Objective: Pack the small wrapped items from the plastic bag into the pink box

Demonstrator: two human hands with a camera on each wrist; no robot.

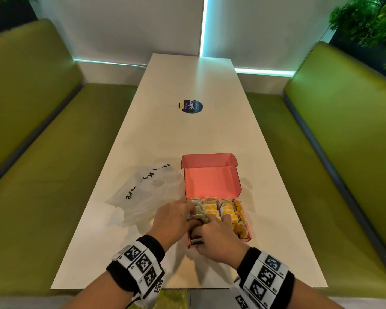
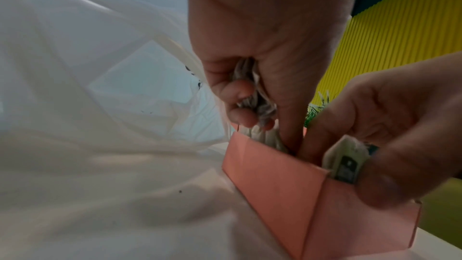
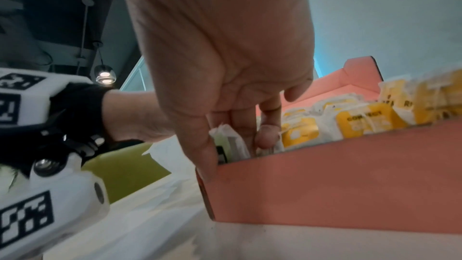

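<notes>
The pink box (image 1: 210,175) lies open on the white table (image 1: 187,134), its lid folded back. Rows of yellow packets (image 1: 228,210) fill the right of its tray, and green packets (image 1: 197,211) stand along the left. My left hand (image 1: 191,214) is over the tray's left side and grips a crumpled bunch of packets (image 2: 260,104) in its curled fingers. My right hand (image 1: 210,230) is at the near left corner and pinches a green packet (image 2: 343,167) upright between thumb (image 3: 203,157) and fingers, against the box wall (image 3: 337,175). The white plastic bag (image 1: 143,192) lies slack left of the box.
Green padded benches (image 1: 42,175) run along both sides of the table. A round dark sticker (image 1: 191,106) sits on the tabletop farther away. A white wall closes the far end, and plants (image 1: 370,21) stand at the upper right.
</notes>
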